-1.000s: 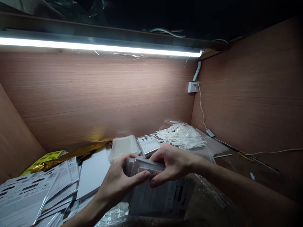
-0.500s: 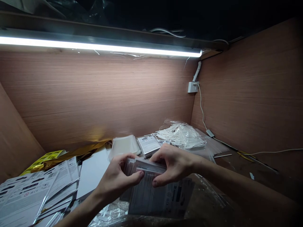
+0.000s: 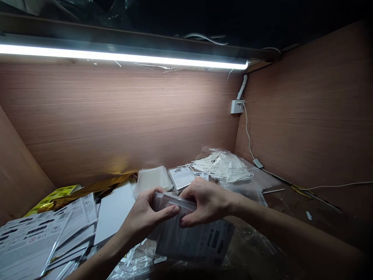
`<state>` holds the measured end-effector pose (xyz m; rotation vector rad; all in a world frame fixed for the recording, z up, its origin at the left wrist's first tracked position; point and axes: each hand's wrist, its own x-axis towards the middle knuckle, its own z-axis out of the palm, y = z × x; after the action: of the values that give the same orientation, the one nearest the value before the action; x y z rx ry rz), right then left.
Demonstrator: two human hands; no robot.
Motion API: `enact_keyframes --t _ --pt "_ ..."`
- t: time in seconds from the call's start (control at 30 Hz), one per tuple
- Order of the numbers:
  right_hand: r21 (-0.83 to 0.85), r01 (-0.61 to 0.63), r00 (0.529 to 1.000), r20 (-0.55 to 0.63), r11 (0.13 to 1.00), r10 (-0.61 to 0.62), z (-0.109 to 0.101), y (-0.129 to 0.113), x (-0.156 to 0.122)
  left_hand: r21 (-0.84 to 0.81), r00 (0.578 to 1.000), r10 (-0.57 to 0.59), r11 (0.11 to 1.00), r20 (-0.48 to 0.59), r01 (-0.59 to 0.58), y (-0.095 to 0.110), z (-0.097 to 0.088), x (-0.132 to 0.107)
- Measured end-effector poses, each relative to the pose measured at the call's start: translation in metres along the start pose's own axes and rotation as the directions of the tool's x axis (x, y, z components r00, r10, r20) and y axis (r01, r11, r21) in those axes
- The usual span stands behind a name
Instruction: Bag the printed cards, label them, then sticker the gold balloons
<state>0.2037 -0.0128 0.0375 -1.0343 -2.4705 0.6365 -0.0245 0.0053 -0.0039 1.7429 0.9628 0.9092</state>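
Between my two hands is a stack of printed cards in clear plastic sleeves (image 3: 192,243), tilted above the table. My left hand (image 3: 148,212) is closed on its upper left edge, thumb lying on the front face. On the upper right edge, my right hand (image 3: 201,202) pinches the same stack with thumb and fingers. The thumbs are a short gap apart. Dark and pale print shows on the lower right of the cards. Behind the hands lie a pile of clear plastic sleeves (image 3: 154,178) and a small stack of printed cards (image 3: 182,177).
Sleeved cards (image 3: 37,237) cover the left, beside a blank white sheet (image 3: 115,212) and gold foil (image 3: 96,190). White sticks in a clear bag (image 3: 223,167) lie at the back. White scraps (image 3: 128,262) lie near the front. A cable (image 3: 247,132) runs down the right corner.
My right hand has shifted slightly left, and the thumbs are closer together. The lower part of the stack has swung a little left and up.
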Motion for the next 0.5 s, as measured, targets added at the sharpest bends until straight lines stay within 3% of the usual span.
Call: enact_keyframes --t 0.13,0.23,0.37,0.5 --pt "0.013 -0.018 1.000 0.019 1.000 0.017 -0.003 0.005 -0.003 0.007 0.999 0.044 0.999 0.022 -0.044 -0.006 0.002 -0.003" --pt "0.049 -0.008 1.000 0.023 0.999 0.007 -0.002 0.008 -0.003 -0.055 0.992 0.057 0.997 0.108 -0.051 -0.008 0.007 -0.009" --pt "0.103 0.005 1.000 0.008 0.995 -0.006 -0.004 0.008 -0.001 -0.266 0.972 -0.010 0.961 0.236 0.075 -0.010 0.013 -0.014" --pt "0.195 -0.027 0.996 0.088 0.980 0.010 -0.010 0.008 0.000 -0.482 0.940 -0.018 0.855 0.341 0.192 -0.012 0.007 -0.012"
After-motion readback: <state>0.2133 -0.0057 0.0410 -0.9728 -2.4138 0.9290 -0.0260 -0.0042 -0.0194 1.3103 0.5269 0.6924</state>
